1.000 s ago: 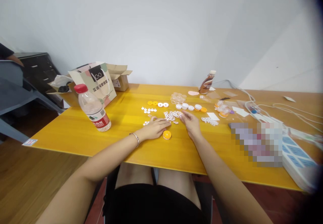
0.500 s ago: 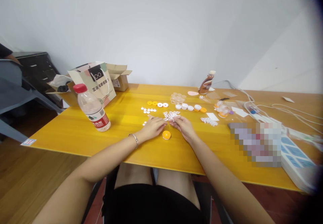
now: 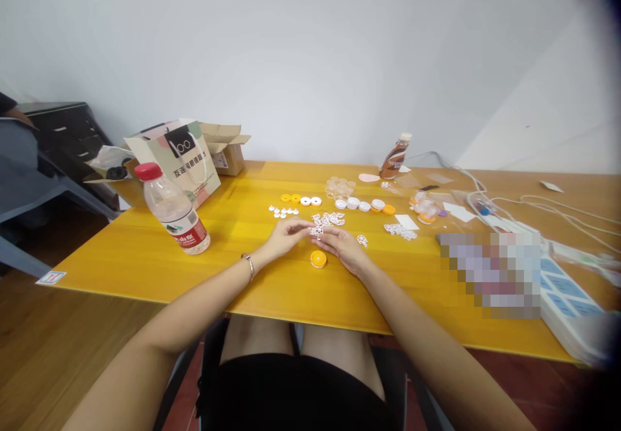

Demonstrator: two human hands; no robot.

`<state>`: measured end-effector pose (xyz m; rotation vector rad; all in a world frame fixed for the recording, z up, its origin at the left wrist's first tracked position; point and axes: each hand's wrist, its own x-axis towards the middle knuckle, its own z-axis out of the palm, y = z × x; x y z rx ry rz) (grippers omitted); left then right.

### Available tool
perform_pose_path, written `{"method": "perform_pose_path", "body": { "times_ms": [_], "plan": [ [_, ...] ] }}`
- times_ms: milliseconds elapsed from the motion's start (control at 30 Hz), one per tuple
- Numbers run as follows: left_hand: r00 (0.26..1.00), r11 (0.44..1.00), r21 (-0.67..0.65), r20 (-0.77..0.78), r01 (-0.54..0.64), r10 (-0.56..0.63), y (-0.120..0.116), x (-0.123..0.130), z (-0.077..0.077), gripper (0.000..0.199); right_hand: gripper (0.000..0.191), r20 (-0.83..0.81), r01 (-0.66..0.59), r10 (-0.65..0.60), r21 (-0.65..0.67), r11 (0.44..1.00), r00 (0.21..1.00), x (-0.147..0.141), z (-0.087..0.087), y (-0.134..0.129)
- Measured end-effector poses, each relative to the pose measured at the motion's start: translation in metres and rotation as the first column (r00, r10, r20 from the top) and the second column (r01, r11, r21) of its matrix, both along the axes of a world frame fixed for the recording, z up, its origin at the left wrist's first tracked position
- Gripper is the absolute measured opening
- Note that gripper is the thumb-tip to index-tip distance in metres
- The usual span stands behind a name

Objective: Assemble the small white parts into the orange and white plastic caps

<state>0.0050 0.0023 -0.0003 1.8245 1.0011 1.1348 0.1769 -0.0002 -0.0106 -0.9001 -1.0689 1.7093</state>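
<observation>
The person's left hand and right hand meet above the yellow worktop, fingertips together on a small white piece held between them. The fingers of both hands curl inward and pinch this piece; it is too small to tell its shape. A thin bracelet circles the left wrist.

The orange cap serves as the landmark: it lies on the worktop just below the joined fingertips, between the two hands and close to the right palm. Just beyond the cap, past the hands, lies a scatter of small white pieces. Farther beyond it a row of orange and white rings lies flat, with a row of white and orange caps to their right. One stray white piece lies just right of the right hand.

Well left of the cap stands a water bottle with a red lid, tilted in the view. Behind it stands a paper bag, and a cardboard box beside that. Far beyond the cap, near the wall, stands a brown drink bottle. White cables run along the worktop far to the cap's right.
</observation>
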Motion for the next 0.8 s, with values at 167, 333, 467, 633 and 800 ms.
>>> {"method": "perform_pose_path", "body": {
  "times_ms": [167,333,467,633,800],
  "plan": [
    [0.998,0.998,-0.026,0.009,-0.059,0.059,0.001,-0.001,-0.005,0.021,0.012,0.004,0.014,-0.014,-0.028,1.000,1.000,-0.001,-0.001,-0.002],
    [0.995,0.995,0.035,-0.036,-0.088,0.089,0.005,-0.002,-0.010,0.018,0.009,-0.001,0.036,-0.036,-0.024,0.999,0.999,-0.001,-0.003,0.000],
    [0.994,0.995,0.032,-0.036,-0.099,0.100,0.008,0.000,-0.018,0.027,0.010,0.002,0.044,-0.044,-0.020,0.999,0.999,-0.002,-0.005,0.001],
    [0.995,0.996,0.005,0.040,-0.090,0.090,0.010,0.001,-0.024,0.028,0.013,-0.004,0.077,-0.077,-0.028,0.997,0.997,-0.003,-0.004,0.000],
    [0.997,0.996,0.049,0.006,-0.075,0.075,0.009,0.001,-0.020,0.020,0.017,0.014,0.081,-0.081,-0.005,0.997,0.997,-0.003,-0.005,0.001]
  ]
}}
